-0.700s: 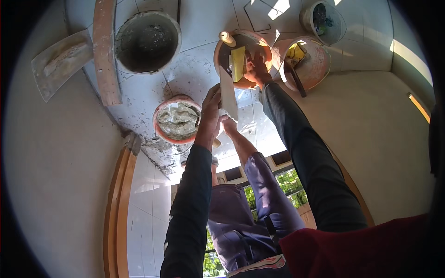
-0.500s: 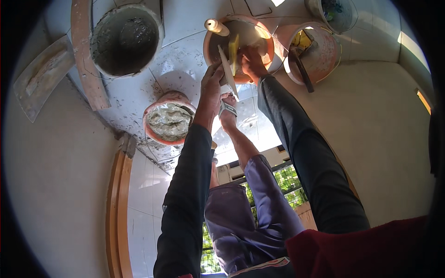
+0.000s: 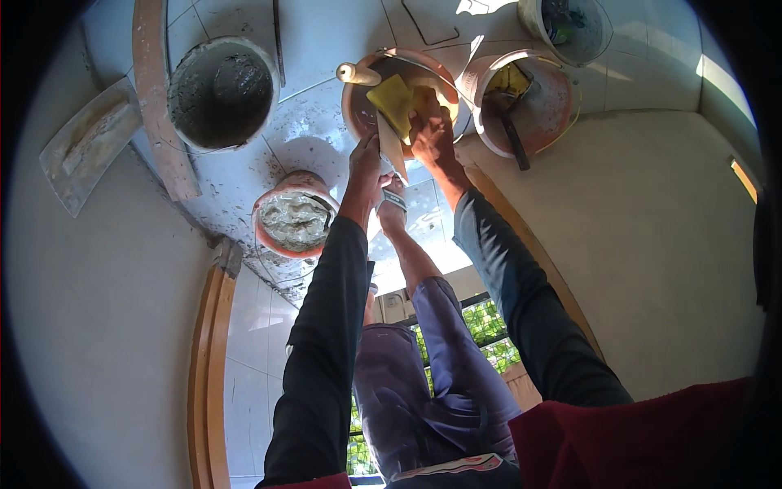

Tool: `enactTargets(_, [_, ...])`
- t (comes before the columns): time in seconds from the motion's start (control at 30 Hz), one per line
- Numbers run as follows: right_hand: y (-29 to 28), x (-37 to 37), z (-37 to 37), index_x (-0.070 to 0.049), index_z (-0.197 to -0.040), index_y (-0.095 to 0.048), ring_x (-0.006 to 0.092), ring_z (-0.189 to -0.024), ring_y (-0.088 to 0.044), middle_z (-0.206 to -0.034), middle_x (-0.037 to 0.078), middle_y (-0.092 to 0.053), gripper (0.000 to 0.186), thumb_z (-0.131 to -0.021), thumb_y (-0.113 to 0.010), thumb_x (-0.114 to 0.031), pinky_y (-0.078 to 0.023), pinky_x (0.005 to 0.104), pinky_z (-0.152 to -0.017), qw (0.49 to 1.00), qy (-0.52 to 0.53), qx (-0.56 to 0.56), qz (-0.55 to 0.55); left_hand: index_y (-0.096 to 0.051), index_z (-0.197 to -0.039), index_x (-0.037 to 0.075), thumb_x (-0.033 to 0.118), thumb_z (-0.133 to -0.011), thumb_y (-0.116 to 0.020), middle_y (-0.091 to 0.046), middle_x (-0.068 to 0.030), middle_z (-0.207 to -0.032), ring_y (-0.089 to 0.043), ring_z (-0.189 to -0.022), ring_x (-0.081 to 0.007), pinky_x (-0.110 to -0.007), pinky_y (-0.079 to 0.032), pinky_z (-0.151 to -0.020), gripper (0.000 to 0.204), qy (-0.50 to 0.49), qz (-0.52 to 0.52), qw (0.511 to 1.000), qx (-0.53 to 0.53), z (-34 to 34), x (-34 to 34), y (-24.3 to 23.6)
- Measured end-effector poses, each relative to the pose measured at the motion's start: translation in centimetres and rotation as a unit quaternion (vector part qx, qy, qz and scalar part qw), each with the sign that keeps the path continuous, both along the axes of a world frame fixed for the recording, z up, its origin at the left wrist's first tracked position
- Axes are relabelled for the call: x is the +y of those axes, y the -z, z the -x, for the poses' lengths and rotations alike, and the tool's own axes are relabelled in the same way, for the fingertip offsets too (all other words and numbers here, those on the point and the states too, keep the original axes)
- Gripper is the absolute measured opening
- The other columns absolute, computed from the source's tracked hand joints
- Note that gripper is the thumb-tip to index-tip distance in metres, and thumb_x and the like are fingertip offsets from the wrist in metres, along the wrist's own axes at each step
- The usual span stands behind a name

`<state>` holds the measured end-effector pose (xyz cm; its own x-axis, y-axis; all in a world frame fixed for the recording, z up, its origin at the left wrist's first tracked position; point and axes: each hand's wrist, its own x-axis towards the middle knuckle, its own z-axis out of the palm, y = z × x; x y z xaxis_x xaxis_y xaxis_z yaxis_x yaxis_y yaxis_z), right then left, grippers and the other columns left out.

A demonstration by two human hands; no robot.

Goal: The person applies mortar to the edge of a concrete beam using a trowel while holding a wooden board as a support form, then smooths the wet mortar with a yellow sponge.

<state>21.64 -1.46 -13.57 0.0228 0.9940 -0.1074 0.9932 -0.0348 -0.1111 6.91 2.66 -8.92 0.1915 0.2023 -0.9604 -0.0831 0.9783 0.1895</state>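
My left hand (image 3: 364, 167) is closed on a thin, pale flat trowel (image 3: 392, 148), its blade seen at a slant over the near rim of an orange bucket (image 3: 446, 72). My right hand (image 3: 433, 138) grips a yellow sponge (image 3: 393, 106), bent and close to the blade; whether they touch I cannot tell. Both hands are at the bucket's near side. A pale wooden handle (image 3: 358, 75) juts over the bucket's left rim; whether it belongs to the trowel is unclear.
To the left stand a grey mortar bucket (image 3: 277, 90) and a smaller orange bucket (image 3: 259, 228) of wet pale mix. A long board (image 3: 151, 90) and a large float (image 3: 90, 147) lie beyond. A reddish bucket (image 3: 558, 110) holding a dark-handled tool and a whitish bucket (image 3: 599, 49) are right.
My right hand has come up from inside the orange bucket, bringing the yellow sponge nearer the trowel. The left hand keeps its hold, and the blade's face has turned more into view. The whole view has shifted slightly.
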Motion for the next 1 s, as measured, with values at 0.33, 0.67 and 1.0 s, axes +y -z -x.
enactTargets(0.33, [-12.5,-0.3,1.0,-0.012,-0.108,-0.069,0.0346,-0.097,-0.060,-0.111,0.018,-0.061,0.021,-0.089,-0.070,-0.022,-0.052,0.0416,-0.081,0.880,0.276,0.385,0.046,-0.064,-0.111,0.011,0.027,-0.097,-0.054,-0.057,0.0034,-0.072,-0.049,-0.050,-0.0052,-0.021,-0.026,-0.037,0.023,0.005,0.009,1.000,-0.010,-4.3,0.2,-1.1])
enactTargets(0.67, [-5.0,0.5,-3.1,-0.003,-0.103,-0.065,0.0181,-0.087,-0.063,-0.094,0.007,-0.067,0.020,-0.095,-0.064,-0.021,-0.049,0.0301,-0.079,0.976,0.086,0.192,-0.058,-0.063,-0.115,0.011,0.020,-0.096,-0.056,-0.057,0.0003,-0.070,-0.048,-0.046,-0.0087,-0.025,-0.028,-0.036,0.023,0.035,0.023,0.993,-0.109,-4.8,1.9,-2.3])
enactTargets(1.0, [-12.3,4.4,-0.4,-0.001,-0.106,-0.063,0.0149,-0.084,-0.063,-0.089,0.011,-0.068,0.032,-0.094,-0.063,-0.030,-0.049,0.0300,-0.075,0.748,0.380,0.533,0.113,-0.060,-0.115,0.007,0.025,-0.100,-0.046,-0.059,-0.0020,-0.076,-0.054,-0.050,-0.0102,-0.025,-0.038,-0.037,0.027,0.020,-0.085,0.994,0.058,-5.6,1.1,2.0])
